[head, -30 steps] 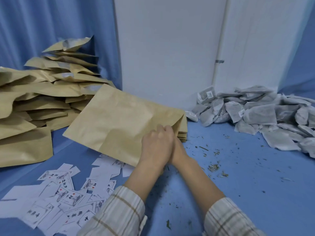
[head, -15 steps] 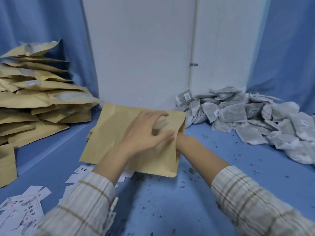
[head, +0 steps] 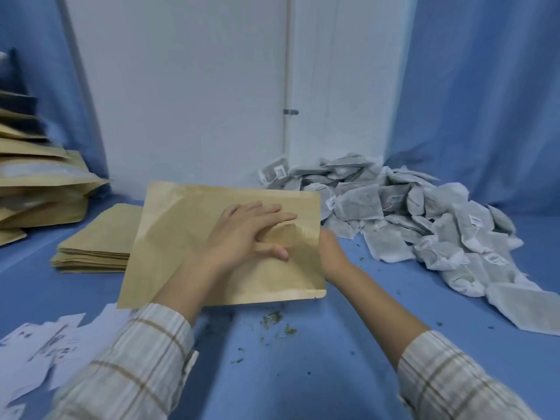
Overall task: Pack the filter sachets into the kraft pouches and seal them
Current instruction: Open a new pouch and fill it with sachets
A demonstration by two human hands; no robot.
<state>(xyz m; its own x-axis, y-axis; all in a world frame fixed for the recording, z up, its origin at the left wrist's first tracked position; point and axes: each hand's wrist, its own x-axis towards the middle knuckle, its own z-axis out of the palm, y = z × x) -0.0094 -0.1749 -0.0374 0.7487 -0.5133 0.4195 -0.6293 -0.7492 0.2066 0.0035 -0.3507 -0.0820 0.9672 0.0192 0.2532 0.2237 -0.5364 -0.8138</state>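
You hold a flat brown kraft paper pouch [head: 194, 237] in the middle of the blue table [head: 318, 359], tilted up a little toward you. Your left hand [head: 242, 234] lies on top of the pouch with its fingers spread out straight, pressing on the paper near the right edge. Your right hand [head: 328, 253] is at the pouch's right edge, and its fingers go behind the paper, so you cannot tell how they hold it. Your two hands are close together, with the pouch between them.

Just behind the pouch on the left is a neat stack of flat brown pouches [head: 97, 244]. Farther left, at the edge, is a tall pile of filled brown pouches [head: 39, 189].

On the right, near the white wall [head: 181, 86], is a big heap of grey filter sachets with small white tags [head: 424, 219].

Near you on the left lie white paper labels [head: 45, 344]. Small green crumbs [head: 272, 319] are scattered on the table below the pouch.
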